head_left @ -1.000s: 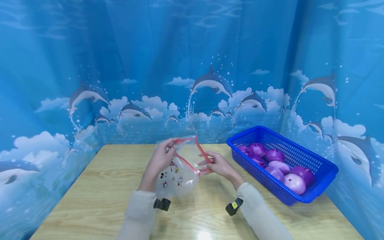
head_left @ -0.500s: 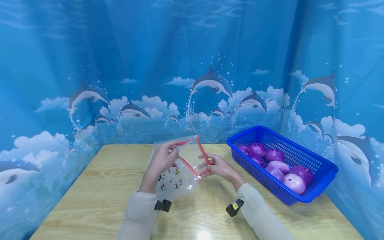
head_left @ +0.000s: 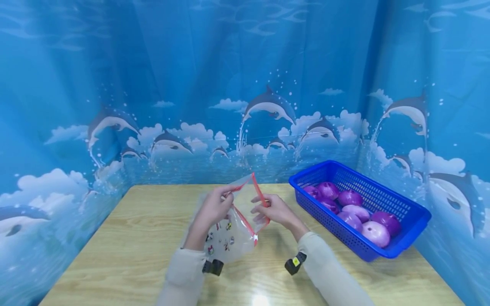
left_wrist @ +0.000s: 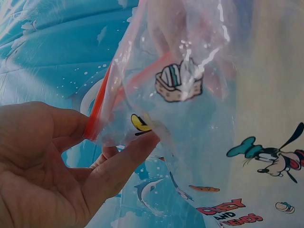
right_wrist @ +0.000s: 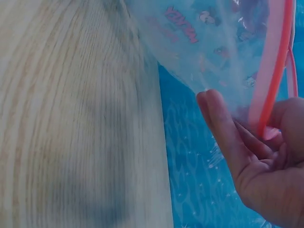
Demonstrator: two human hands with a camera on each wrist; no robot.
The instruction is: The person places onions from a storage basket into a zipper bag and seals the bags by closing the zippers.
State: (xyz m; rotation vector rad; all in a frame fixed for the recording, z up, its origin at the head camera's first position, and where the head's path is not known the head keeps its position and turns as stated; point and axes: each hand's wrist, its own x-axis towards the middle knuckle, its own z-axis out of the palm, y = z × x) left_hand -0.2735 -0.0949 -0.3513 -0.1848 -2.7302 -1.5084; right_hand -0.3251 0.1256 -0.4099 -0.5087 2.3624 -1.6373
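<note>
The left hand [head_left: 214,208] pinches one lip of a clear zip bag [head_left: 229,238] at its red seal strip [left_wrist: 102,102], thumb and fingers closed on the plastic. The right hand [head_left: 273,210] pinches the opposite lip, its fingertips [right_wrist: 223,128] curled round the same red strip. Between them the bag is held up above the middle of the desk [head_left: 126,242], well off the wood, its mouth pulled apart and its printed cartoon body hanging down toward the left sleeve.

So the bag looks already unsealed and spread, and nothing can be seen inside it; filling it appears to be what is left.

Along the right edge of the desk stands a blue basket [head_left: 413,216], well apart from the hands, holding a heap of purple and pink round pieces [head_left: 377,233]. None of these has been taken out, as far as the views show. A blue dolphin backdrop [head_left: 268,104] rises behind the far edge.
</note>
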